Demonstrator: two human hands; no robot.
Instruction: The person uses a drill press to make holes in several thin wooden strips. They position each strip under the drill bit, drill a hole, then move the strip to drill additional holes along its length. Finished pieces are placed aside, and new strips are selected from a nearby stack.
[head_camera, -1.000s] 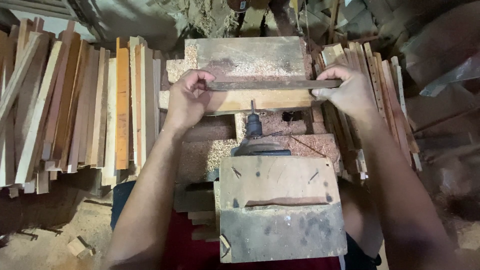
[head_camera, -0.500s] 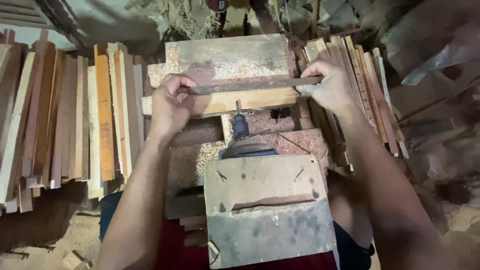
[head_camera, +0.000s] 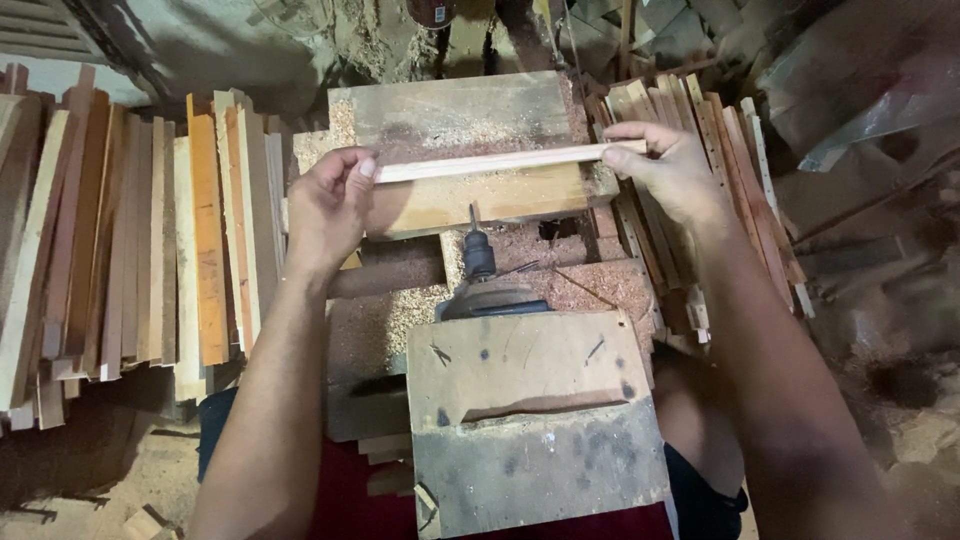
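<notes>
Sawdust-strewn workshop, slat stacks (head_camera: 130, 250) either side. Left hand (head_camera: 325, 205) and right hand (head_camera: 670, 170) fingers pinched shut on ends of thin wooden strip (head_camera: 490, 162), held level over table (head_camera: 470, 110), just beyond horizontal drill bit (head_camera: 473, 215), presumably for boring.

No packages, labels, signs, screens.

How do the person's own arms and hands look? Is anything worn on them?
Both forearms are bare: no sleeves, gloves, watch or rings show. The left hand and the right hand are uncovered, with short, plain fingernails on the fingers. Lower down, dark shorts and a red garment show.
</notes>
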